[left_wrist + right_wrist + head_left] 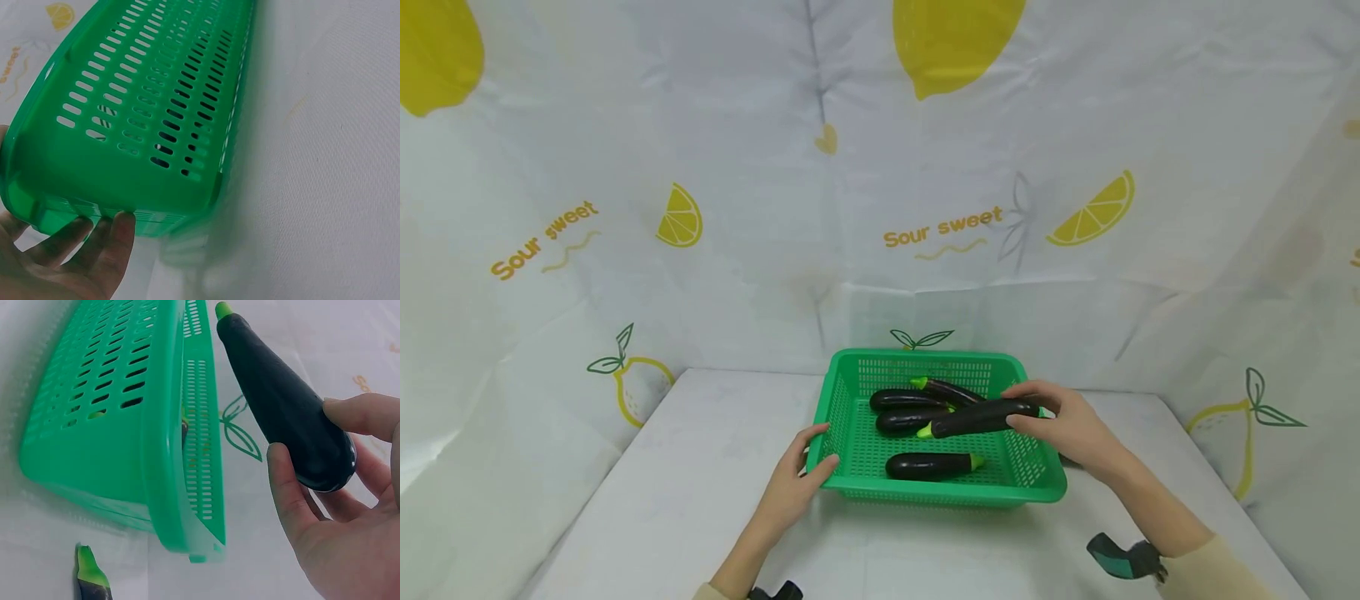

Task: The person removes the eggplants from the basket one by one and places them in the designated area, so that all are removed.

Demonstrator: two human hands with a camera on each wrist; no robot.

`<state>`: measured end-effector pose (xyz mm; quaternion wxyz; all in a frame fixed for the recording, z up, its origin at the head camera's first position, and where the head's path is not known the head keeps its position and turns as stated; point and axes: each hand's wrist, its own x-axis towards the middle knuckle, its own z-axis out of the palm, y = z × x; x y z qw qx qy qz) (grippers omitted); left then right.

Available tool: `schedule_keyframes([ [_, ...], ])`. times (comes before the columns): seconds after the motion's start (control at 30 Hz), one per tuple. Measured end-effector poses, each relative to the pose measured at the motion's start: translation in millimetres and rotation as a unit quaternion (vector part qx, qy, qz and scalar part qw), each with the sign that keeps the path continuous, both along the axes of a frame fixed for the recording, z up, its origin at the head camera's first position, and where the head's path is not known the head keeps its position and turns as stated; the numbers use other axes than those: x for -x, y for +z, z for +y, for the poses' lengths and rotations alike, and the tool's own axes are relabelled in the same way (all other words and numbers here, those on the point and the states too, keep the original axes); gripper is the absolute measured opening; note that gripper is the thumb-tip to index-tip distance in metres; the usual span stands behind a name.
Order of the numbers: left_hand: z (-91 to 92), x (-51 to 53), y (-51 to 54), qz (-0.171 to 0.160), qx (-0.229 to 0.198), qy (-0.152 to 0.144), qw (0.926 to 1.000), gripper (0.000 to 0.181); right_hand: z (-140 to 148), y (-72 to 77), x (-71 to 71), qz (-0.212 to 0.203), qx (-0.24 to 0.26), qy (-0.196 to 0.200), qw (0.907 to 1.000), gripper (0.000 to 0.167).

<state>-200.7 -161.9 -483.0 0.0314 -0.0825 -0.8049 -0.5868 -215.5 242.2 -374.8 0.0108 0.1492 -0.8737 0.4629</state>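
A green plastic basket stands in the middle of the table, with several dark purple eggplants lying in it. My left hand grips its left rim near the front corner; in the left wrist view, fingers press the outside of the end wall. Above the basket's right side, my right hand holds another eggplant by its rounded end, the green stem end pointing left. In the right wrist view this eggplant sits between thumb and fingers, higher than the rim.
One more eggplant lies on the table outside the basket's right side, mostly hidden by the right hand and basket in the head view. White lemon-print sheeting rises behind the white table.
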Motion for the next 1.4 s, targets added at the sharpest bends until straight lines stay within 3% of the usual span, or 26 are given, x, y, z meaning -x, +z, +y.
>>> schedule_keyframes([
  [0.17, 0.1, -0.1, 0.0, -0.001, 0.000, 0.000, 1.0000, 0.056, 13.0, 2.9, -10.6, 0.001, 0.023, -0.007, 0.9997, 0.037],
  [0.47, -0.2, -1.0, 0.7, -0.001, -0.003, -0.002, 1.0000, 0.056, 31.0, 2.9, -26.7, 0.039, 0.069, -0.011, 0.9968, 0.037],
  [0.7, -0.3, -0.4, 0.2, -0.002, 0.001, 0.001, 1.0000, 0.056, 49.6, 2.4, -37.2, 0.063, 0.063, -0.034, 0.9954, 0.037],
  [0.9, -0.4, -1.1, 1.7, -0.005, 0.000, 0.001, 1.0000, 0.056, 66.6, -0.5, -43.6, 0.052, 0.095, -0.041, 0.9933, 0.037],
  [1.23, -0.5, -1.3, 0.7, -0.005, -0.003, -0.001, 1.0000, 0.057, 102.8, -14.1, -49.9, 0.054, 0.182, -0.046, 0.9807, 0.041],
  [1.33, -0.4, -1.0, 0.9, -0.003, -0.005, -0.003, 1.0000, 0.057, 113.7, -17.5, -50.9, 0.043, 0.182, -0.073, 0.9796, 0.040],
  [1.4, -0.1, -1.0, 1.1, -0.001, -0.005, -0.003, 1.0000, 0.056, 119.9, -19.3, -51.9, 0.037, 0.154, -0.095, 0.9828, 0.040],
])
